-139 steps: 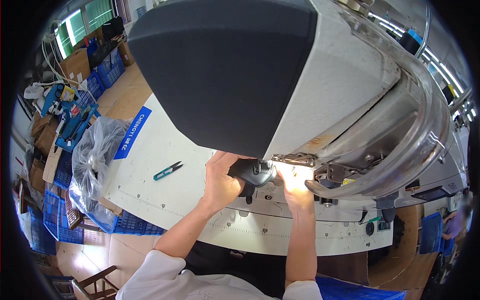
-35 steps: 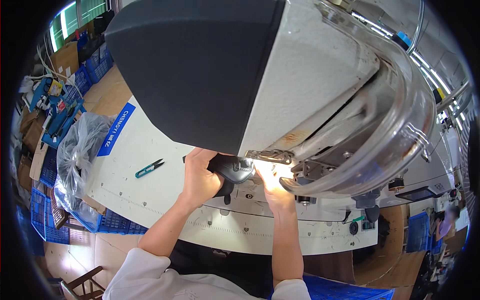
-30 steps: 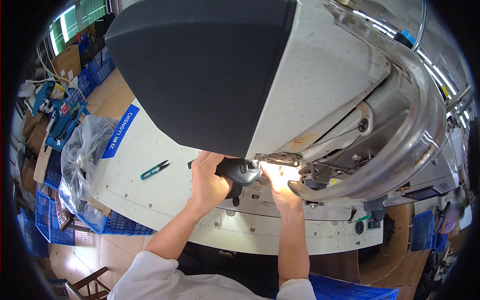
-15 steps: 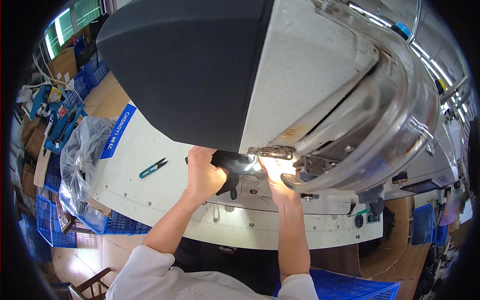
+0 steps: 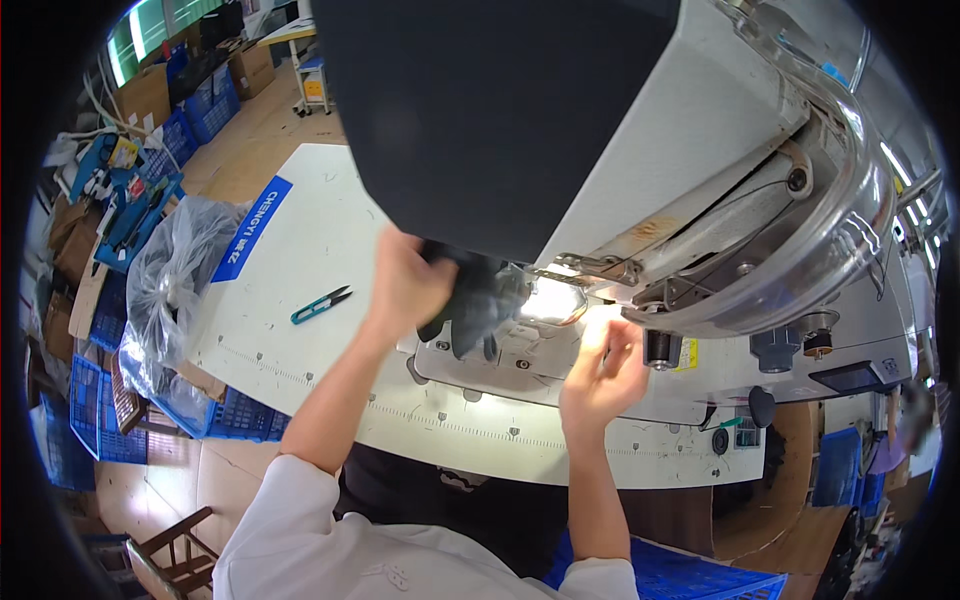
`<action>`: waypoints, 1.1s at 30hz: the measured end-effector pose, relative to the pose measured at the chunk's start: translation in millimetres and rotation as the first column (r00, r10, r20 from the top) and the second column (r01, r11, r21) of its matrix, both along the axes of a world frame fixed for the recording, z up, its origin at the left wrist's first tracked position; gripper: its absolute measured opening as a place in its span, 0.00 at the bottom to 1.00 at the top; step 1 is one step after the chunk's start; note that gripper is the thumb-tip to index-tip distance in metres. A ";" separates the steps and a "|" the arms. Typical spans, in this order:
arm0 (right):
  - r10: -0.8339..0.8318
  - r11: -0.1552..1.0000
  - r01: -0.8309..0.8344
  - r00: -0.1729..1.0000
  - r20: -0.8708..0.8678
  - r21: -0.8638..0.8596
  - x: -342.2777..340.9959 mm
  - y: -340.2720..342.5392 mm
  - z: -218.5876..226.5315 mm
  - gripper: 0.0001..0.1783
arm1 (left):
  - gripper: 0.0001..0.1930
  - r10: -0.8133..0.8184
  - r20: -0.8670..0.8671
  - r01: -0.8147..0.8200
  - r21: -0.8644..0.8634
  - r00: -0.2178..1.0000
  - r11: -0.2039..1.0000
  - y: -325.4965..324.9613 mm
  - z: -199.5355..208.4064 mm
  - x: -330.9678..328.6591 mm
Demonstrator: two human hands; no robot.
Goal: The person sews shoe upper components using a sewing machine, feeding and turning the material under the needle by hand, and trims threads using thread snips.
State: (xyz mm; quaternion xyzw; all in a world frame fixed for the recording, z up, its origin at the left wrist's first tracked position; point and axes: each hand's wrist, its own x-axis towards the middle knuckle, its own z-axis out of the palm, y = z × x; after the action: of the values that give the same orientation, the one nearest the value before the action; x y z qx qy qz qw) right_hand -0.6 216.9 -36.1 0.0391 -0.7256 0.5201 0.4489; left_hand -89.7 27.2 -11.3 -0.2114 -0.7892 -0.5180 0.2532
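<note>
My left hand (image 5: 408, 285), smeared by motion, is closed around the edge of a black, soft-looking piece (image 5: 470, 300). That piece hangs left of the lit needle area of a large sewing machine (image 5: 640, 170); its kind is unclear and the machine head hides its upper part. My right hand (image 5: 603, 375) is raised just right of the light, fingers curled and fingertips together in the glare. Whether a thread or anything else is between them does not show. Teal thread snips (image 5: 320, 305) lie on the white table (image 5: 290, 350), left of my left hand.
A clear plastic bag (image 5: 175, 290) bulges at the table's left edge, above blue crates (image 5: 95, 405). The machine's curved clear guard (image 5: 850, 230) overhangs the right side. A wooden stool (image 5: 175, 550) stands at lower left, and another blue crate (image 5: 690, 575) is by my right elbow.
My left hand has drawn the black piece leftward, away from the needle area. My right hand has come out from under the machine head toward the right and nearer me. The view has shifted.
</note>
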 end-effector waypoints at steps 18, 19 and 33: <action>0.721 0.523 -0.710 0.663 0.199 0.472 19.7 -128.6 62.1 0.08 | 0.29 -0.317 -0.062 0.320 0.036 0.946 0.947 -111.9 122.2 77.7; 0.771 0.493 -0.784 0.595 0.230 0.376 29.3 -123.5 70.1 0.09 | 0.31 -0.483 0.145 0.501 -0.136 0.864 0.855 -118.2 129.0 81.2; 0.635 0.706 -0.435 0.738 0.228 -0.559 34.9 -8.6 18.1 0.07 | 0.24 -0.651 0.511 0.533 0.379 0.561 0.757 7.2 27.1 26.9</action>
State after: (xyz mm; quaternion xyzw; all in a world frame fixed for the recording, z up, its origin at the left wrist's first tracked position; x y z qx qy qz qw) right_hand 34.2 208.3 -18.1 0.0349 -0.6083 0.7854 0.1091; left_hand -62.8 34.4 15.8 -0.2598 -0.6577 -0.6810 -0.1900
